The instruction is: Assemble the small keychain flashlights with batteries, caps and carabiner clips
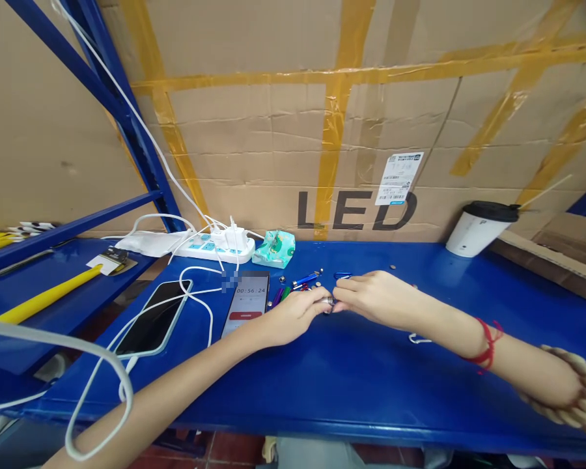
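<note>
Over the middle of the blue table, my left hand has its fingers closed around a small silvery cylindrical piece. My right hand meets it there, thumb and fingertips pinched at the piece's right end; what exactly they grip is mostly hidden. Just behind the hands lie a blue metal tube and several small coloured parts, partly covered by my left hand. Another blue piece rests behind my right fingers. A small silver clip lies under my right forearm.
Left of my hands lie a phone showing a timer and a dark-screened phone crossed by white cables. Behind stand a power strip and a green tissue pack. A lidded paper cup stands at the back right, before a cardboard wall.
</note>
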{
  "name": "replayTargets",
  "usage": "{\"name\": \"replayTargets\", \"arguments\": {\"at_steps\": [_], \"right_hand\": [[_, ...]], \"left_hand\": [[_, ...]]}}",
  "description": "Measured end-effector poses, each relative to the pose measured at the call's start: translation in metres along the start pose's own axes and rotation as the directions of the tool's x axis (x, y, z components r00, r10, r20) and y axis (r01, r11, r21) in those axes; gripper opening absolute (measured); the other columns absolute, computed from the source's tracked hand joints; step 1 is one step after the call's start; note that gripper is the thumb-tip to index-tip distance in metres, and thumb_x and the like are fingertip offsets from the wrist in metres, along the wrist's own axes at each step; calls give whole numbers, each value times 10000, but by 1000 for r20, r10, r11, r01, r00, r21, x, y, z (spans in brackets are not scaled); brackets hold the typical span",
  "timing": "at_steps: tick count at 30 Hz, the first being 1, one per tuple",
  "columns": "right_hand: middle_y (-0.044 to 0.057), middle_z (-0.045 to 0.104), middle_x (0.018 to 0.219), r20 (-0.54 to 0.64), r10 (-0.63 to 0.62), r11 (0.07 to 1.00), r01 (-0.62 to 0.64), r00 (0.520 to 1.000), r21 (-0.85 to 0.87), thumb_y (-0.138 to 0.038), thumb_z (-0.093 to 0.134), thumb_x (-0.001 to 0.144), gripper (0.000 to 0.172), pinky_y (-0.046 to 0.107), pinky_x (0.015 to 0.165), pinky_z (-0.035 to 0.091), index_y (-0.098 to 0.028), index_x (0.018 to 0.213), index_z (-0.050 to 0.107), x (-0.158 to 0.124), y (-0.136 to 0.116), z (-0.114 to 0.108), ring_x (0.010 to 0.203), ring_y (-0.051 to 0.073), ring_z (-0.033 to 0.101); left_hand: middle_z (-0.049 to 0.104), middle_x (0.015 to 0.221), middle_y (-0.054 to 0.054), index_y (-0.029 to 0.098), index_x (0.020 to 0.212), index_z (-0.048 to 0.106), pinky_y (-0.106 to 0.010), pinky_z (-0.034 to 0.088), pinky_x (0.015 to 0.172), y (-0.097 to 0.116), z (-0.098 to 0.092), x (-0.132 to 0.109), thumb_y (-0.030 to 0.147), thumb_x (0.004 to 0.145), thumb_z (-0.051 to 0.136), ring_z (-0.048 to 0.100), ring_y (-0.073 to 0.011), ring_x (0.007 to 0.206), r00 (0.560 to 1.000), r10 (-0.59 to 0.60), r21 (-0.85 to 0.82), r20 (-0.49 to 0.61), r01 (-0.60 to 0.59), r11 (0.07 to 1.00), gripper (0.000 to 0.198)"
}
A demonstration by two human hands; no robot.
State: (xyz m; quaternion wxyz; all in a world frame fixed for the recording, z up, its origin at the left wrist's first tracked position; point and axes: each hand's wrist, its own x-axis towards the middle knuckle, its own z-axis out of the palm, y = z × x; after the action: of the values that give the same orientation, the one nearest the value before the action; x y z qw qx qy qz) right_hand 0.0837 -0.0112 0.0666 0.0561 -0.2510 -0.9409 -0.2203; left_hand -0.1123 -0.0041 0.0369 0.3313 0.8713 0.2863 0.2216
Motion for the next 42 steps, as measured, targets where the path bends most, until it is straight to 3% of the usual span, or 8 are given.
{"name": "replayTargets", "arguments": {"at_steps": [8, 14, 21, 24, 27, 30, 34, 42], "right_hand": [[5, 584, 710, 52, -64, 998, 64, 997, 7, -143, 405, 885, 156, 251, 465, 246, -182, 823, 543, 7, 2, -24, 584, 122, 548], [9, 591, 746, 201, -89, 985, 55, 975, 166, -67, 391, 863, 219, 233, 466, 266, -176, 795, 568, 11, 1, -37, 596, 101, 552], [17, 600, 729, 352, 37, 919, -170, 935, 355, -35, 411, 811, 215, 209, 524, 351, -152, 704, 555, 21, -11, -41, 620, 108, 561], [19, 586, 624, 396, 22, 819, -243, 918, 520, -96, 387, 848, 253, 200, 555, 390, -143, 651, 538, 20, -15, -38, 582, 100, 547], [-12, 527, 469, 421, 78, 656, -364, 904, 661, -208, 336, 903, 320, 190, 560, 415, -141, 660, 533, 22, -14, -37, 477, 83, 520], [-39, 488, 383, 512, 146, 483, -513, 846, 710, -335, 344, 907, 361, 187, 529, 424, -143, 660, 523, 27, -9, -38, 392, 78, 505], [-42, 502, 362, 618, 115, 287, -622, 778, 729, -507, 368, 864, 440, 193, 509, 428, -147, 649, 502, 28, -3, -30, 347, 76, 496], [-71, 451, 376, 557, -6, -32, -557, 831, 830, -580, 412, 813, 465, 164, 412, 380, -143, 678, 491, 12, 6, 4, 322, 66, 483]], "left_hand": [[588, 967, -40, 176, 983, 494, -247, 405, 806, 17, 0, -14, 220, 923, 281, 548, -140, 905, 997, 40, -28, -62, -42, 999, 226], [613, 952, -52, 182, 956, 499, -257, 424, 751, 20, 4, -20, 210, 914, 306, 577, -167, 886, 998, -4, 150, -69, 14, 989, 200], [624, 849, -37, 178, 876, 478, -243, 427, 625, 13, 11, -25, 129, 875, 335, 610, -171, 782, 990, 56, 316, -130, -12, 949, 151], [624, 810, -36, 172, 844, 481, -250, 424, 598, 12, 16, -28, 100, 858, 338, 613, -179, 742, 993, 77, 388, -88, -37, 921, 161], [628, 805, -31, 175, 855, 487, -239, 429, 599, 13, 18, -27, 130, 880, 318, 613, -162, 728, 982, 57, 335, -181, 7, 942, 176], [639, 839, -35, 182, 894, 498, -242, 436, 622, 16, 17, -24, 147, 889, 300, 612, -156, 741, 966, 13, 288, -258, 64, 955, 201], [647, 892, -43, 191, 912, 507, -251, 443, 661, 15, 16, -21, 161, 891, 294, 614, -160, 781, 966, -59, 274, -251, 130, 953, 217], [628, 933, -40, 198, 920, 505, -259, 423, 695, 8, 18, -14, 190, 893, 337, 589, -171, 833, 968, -93, 237, -234, 149, 960, 170]]}}
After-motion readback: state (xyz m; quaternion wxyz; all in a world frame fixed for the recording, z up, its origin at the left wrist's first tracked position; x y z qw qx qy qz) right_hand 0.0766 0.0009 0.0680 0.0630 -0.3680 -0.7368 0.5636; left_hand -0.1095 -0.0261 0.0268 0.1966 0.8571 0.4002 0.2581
